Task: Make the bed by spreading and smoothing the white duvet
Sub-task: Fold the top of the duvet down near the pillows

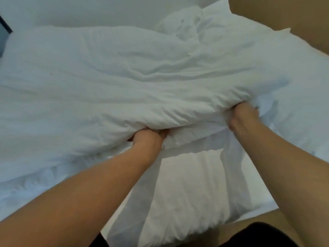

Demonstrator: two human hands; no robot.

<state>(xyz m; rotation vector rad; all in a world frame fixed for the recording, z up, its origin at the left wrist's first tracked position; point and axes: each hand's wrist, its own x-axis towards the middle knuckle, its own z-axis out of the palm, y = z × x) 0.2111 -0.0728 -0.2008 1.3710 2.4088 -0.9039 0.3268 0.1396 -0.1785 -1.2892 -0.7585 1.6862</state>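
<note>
Both hands on duvet (124,82) near edge. Left hand (147,138) grip tight, fingers buried in bunched fabric. Right hand (243,114) grip clenched on same edge, further right. Duvet rumpled across bed, edge lifted above pillow (187,202).

Both bare forearms stretched forward, roughly parallel. Left hand (148,138) fisted, fingers curled into duvet (110,82) edge. Right hand (243,114) further ahead, likewise clenched on same edge, knuckles buried in fabric.
</note>
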